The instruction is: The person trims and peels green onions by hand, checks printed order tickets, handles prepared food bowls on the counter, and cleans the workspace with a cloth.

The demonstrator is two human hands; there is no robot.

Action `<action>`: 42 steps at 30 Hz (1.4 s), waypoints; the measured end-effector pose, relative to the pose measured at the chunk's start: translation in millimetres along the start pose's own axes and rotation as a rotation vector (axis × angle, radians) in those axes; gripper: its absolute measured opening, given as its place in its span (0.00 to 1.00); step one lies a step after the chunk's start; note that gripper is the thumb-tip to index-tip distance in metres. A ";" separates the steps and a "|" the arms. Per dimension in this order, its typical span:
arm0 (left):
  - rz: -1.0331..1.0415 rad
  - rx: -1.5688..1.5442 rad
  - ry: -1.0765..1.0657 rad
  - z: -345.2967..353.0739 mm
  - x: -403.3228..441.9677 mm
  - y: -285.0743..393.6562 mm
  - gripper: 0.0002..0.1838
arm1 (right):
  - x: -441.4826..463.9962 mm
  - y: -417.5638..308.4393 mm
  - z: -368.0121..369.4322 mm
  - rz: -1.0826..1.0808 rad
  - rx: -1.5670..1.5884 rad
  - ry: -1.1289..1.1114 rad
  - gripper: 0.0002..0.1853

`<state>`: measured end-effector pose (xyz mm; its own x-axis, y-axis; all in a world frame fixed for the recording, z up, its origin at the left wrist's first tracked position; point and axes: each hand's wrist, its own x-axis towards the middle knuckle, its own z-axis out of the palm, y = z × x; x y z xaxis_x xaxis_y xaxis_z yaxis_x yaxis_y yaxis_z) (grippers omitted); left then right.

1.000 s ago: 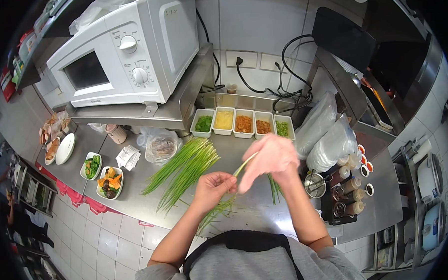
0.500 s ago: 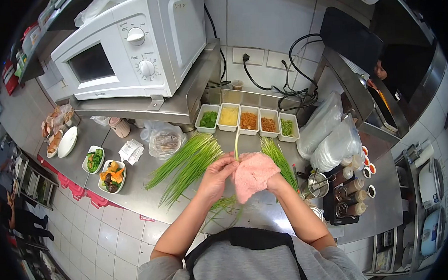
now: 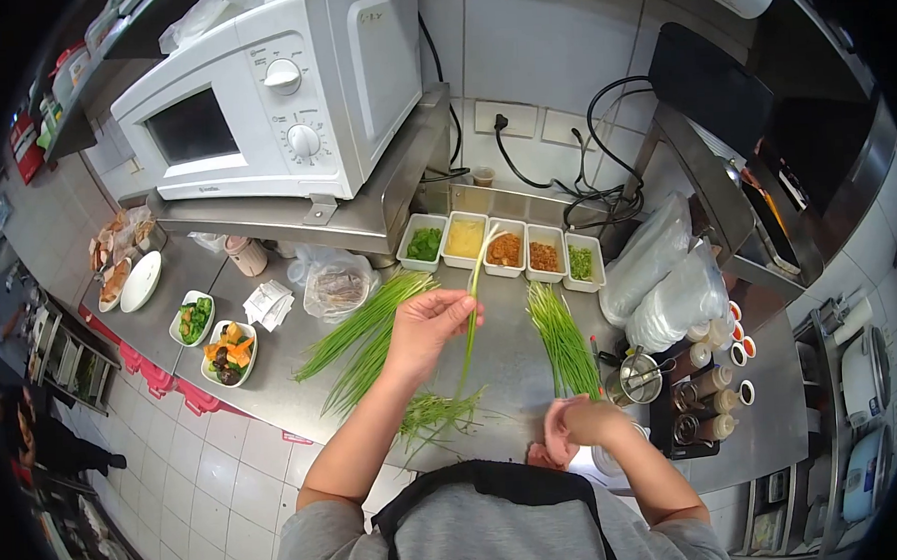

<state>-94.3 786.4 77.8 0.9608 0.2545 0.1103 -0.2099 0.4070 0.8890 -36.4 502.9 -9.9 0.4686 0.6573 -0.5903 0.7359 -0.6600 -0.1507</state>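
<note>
- One green stalk (image 3: pixel 476 297) is in front of the person, raised over the steel counter (image 3: pixel 515 322); its pale end points between twelve and one o'clock, its green end hangs toward six.
- The left hand (image 3: pixel 426 333) is grasping this stalk, pinching it between the thumb and the fingers.
- The right hand (image 3: pixel 585 424) is low, at about four o'clock from the left one, and touches a pink cloth (image 3: pixel 555 437); I cannot tell if the fingers are clenched on it.
- At six o'clock from the left hand lie thin green trimmings (image 3: pixel 439 413), in a loose heap.
- At nine o'clock, just beside the left wrist, a large pile of green stalks (image 3: pixel 356 344) is spread.
- At twelve o'clock from the right hand lies a smaller bunch (image 3: pixel 561 343), with pale ends upward.
- Farther, at one o'clock from the left hand, stands a row of five white containers (image 3: pixel 505 270) with chopped food.
- At three o'clock from the right hand, sauce bottles (image 3: pixel 716 403) stand in a black holder.
- At eleven o'clock from the left hand, a white microwave (image 3: pixel 375 83) rests on a steel shelf (image 3: pixel 366 219).
</note>
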 end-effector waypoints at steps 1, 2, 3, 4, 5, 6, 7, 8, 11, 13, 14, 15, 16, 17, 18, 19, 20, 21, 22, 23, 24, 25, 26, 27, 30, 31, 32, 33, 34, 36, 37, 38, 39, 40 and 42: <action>0.019 0.040 -0.008 3.6 -2.3 0.3 0.06 | -9.8 -7.2 -21.1 0.035 0.026 0.060 0.15; 0.035 0.081 -0.017 6.4 -4.7 -1.1 0.06 | -20.9 -18.9 -49.9 0.069 0.054 0.118 0.15; 0.056 0.091 -0.036 9.0 -5.9 -4.1 0.06 | -22.6 -25.3 -62.4 -0.133 0.190 0.446 0.15; 0.077 0.099 -0.056 12.2 -6.9 -7.7 0.06 | -23.7 -32.7 -74.0 -0.334 0.322 0.775 0.14; 0.097 0.107 -0.076 15.5 -8.3 -11.4 0.06 | -28.3 -48.5 -93.5 -0.344 0.542 0.811 0.13; 0.114 0.125 -0.087 19.2 -10.9 -15.0 0.06 | -29.0 -64.0 -109.1 -0.353 0.761 0.842 0.13; 0.134 0.142 -0.095 22.7 -14.2 -18.2 0.06 | -19.4 -72.3 -113.2 -0.423 0.926 0.877 0.11; 0.154 0.161 -0.101 24.5 -16.9 -20.4 0.06 | -6.7 -78.4 -114.4 -0.497 1.091 0.906 0.10; 0.166 0.158 -0.107 21.8 -22.5 -24.1 0.06 | 9.7 -83.7 -115.7 -0.606 1.310 0.894 0.07; 0.139 0.177 -0.099 14.7 -25.4 -21.9 0.05 | 15.5 -86.5 -115.5 -0.613 1.309 0.880 0.06; 0.124 0.184 -0.094 11.1 -27.1 -21.2 0.05 | 16.9 -87.5 -113.1 -0.600 1.284 0.885 0.06; 0.146 0.189 -0.065 7.9 -28.0 -22.2 0.05 | 18.1 -87.7 -110.4 -0.584 1.260 0.890 0.06; 0.166 0.194 -0.039 4.9 -27.4 -24.1 0.05 | 19.2 -86.7 -108.1 -0.564 1.218 0.885 0.06; 0.185 0.198 -0.014 2.9 -26.4 -24.7 0.05 | 20.0 -84.5 -105.9 -0.544 1.175 0.882 0.05; 0.188 0.193 0.041 1.0 -24.5 -22.3 0.05 | 20.0 -82.7 -104.0 -0.523 1.133 0.881 0.05; 0.190 0.190 0.094 -1.2 -21.7 -17.0 0.05 | 19.2 -81.5 -101.9 -0.509 1.107 0.854 0.05; 0.192 0.187 0.145 -3.8 -19.5 -11.3 0.05 | 18.1 -80.4 -99.6 -0.495 1.082 0.829 0.05; 0.209 0.175 0.177 -7.3 -18.6 -5.7 0.07 | 17.1 -79.3 -98.0 -0.480 1.056 0.807 0.06; 0.202 0.191 0.199 -12.7 -20.0 -4.0 0.07 | 16.1 -78.1 -97.5 -0.480 1.170 0.793 0.06; 0.196 0.206 0.220 -18.8 -21.1 -2.1 0.08 | 14.9 -76.5 -97.8 -0.479 1.282 0.779 0.06; 0.191 0.221 0.241 -26.9 -22.2 0.3 0.08 | 13.7 -74.2 -98.4 -0.477 1.393 0.765 0.07; 0.194 0.363 0.152 -46.8 -25.4 -8.6 0.10 | 13.0 -69.7 -98.8 -0.453 1.459 0.757 0.07; 0.027 0.557 0.063 -59.9 -30.8 -13.9 0.11 | 12.7 -63.7 -98.8 -0.429 1.525 0.750 0.07; -0.142 0.750 -0.030 -70.4 -37.1 -18.4 0.12 | 12.3 -59.7 -98.9 -0.405 1.593 0.742 0.07; -0.109 1.361 -0.237 -67.4 -71.3 -30.8 0.18 | 12.0 -57.2 -100.0 -0.422 1.612 0.703 0.07; 0.000 1.566 -0.290 -60.8 -79.4 -29.9 0.20 | 12.5 -58.0 -99.5 -0.436 1.605 0.702 0.07; 0.029 1.532 -0.289 -55.4 -80.1 -27.2 0.20 | 13.6 -59.5 -99.3 -0.451 1.596 0.698 0.07; 0.058 1.499 -0.286 -49.1 -78.5 -23.6 0.20 | 15.1 -61.3 -99.6 -0.469 1.587 0.691 0.07; 0.086 1.465 -0.281 -43.2 -75.0 -21.1 0.20 | 14.7 -63.8 -100.9 -0.475 1.573 0.684 0.07; 0.175 1.121 -0.289 -32.3 -59.3 -18.3 0.19 | 11.6 -69.2 -103.5 -0.485 1.546 0.668 0.07; 0.219 0.947 -0.292 -26.5 -52.3 -17.7 0.18 | 12.2 -70.6 -103.1 -0.509 1.523 0.666 0.07; 0.163 0.856 -0.310 -19.8 -48.1 -17.4 0.18 | 12.6 -71.7 -102.7 -0.532 1.499 0.667 0.07; 0.108 0.764 -0.329 -12.5 -44.7 -16.7 0.17 | 12.5 -72.5 -102.5 -0.555 1.476 0.669 0.07; 0.055 0.671 -0.349 -6.6 -42.2 -17.3 0.16 | 11.9 -73.9 -102.6 -0.573 1.463 0.670 0.07; 0.038 0.627 -0.337 2.5 -38.1 -21.1 0.13 | 9.0 -76.9 -103.5 -0.607 1.436 0.675 0.07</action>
<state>-126.1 765.9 56.0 0.9799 -0.0680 0.1876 -0.1977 -0.2043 0.9587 -38.2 597.3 78.5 0.6944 0.6971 0.1786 0.0487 0.2021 -0.9781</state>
